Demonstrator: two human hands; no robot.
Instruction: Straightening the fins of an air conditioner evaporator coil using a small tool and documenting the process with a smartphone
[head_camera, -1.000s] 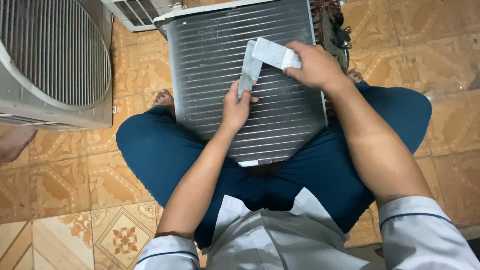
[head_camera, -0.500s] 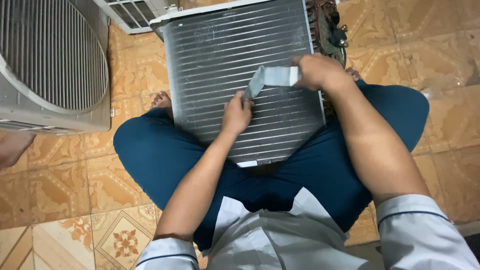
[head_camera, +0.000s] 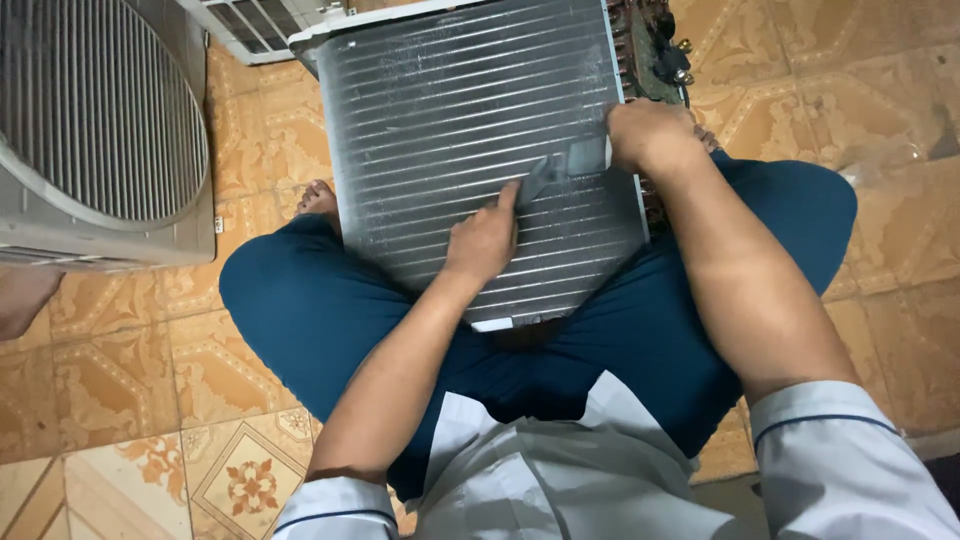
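Note:
A grey finned coil panel (head_camera: 440, 110) rests tilted across my crossed legs in dark blue trousers. My right hand (head_camera: 650, 135) grips a flat grey comb-like tool (head_camera: 570, 165) at the panel's right edge, its blade lying across the fins. My left hand (head_camera: 485, 240) presses on the fins lower down, its fingertips touching the tool's lower tip. Copper pipes and valves (head_camera: 665, 50) stick out at the panel's upper right corner.
A grey outdoor fan unit with a round grille (head_camera: 100, 130) stands at the left on the patterned orange floor tiles (head_camera: 900, 200). A white slatted cover (head_camera: 255, 25) lies behind the panel. My bare foot (head_camera: 318, 198) shows beside the panel's left edge.
My right hand has drawn the tool down and to the right across the fins, and it now lies flatter. My left hand has stayed on the panel beneath it.

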